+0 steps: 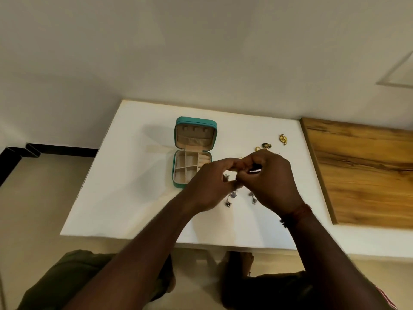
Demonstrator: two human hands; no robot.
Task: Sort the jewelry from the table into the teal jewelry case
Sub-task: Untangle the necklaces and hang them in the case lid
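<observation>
From the head view, a white table [138, 198] stands against a pale wall, with a wooden board [366, 171] lying along its right side. The teal case [194, 153] sits open on the table left of centre, its lid tipped back towards the wall and its beige lining showing. The tray is split into several small compartments, and those I can see hold nothing. Just right of the case the two hands meet over the table, fingertips drawn together. The left hand [207, 186] has its fingers curled, thumb and forefinger pinching, and its knuckles cover the case's near right corner. The right hand [272, 182] is curled the same way, pinching from the other side, with a red thread band [300, 211] round its wrist. Between them they hold a purple piece [233, 194], fine and blurred, whose small bluish-purple stones show below the hands. Whether those stones dangle or touch the table I cannot tell. Beyond the right hand more jewelry lies on the table: a gold ring [257, 149] just past the knuckles, a green and gold flower [266, 145] beside it, and a gold pendant [283, 139] a little farther right, near the board. At the bottom edge the person's knees in olive trousers [67, 280] show below the table.
</observation>
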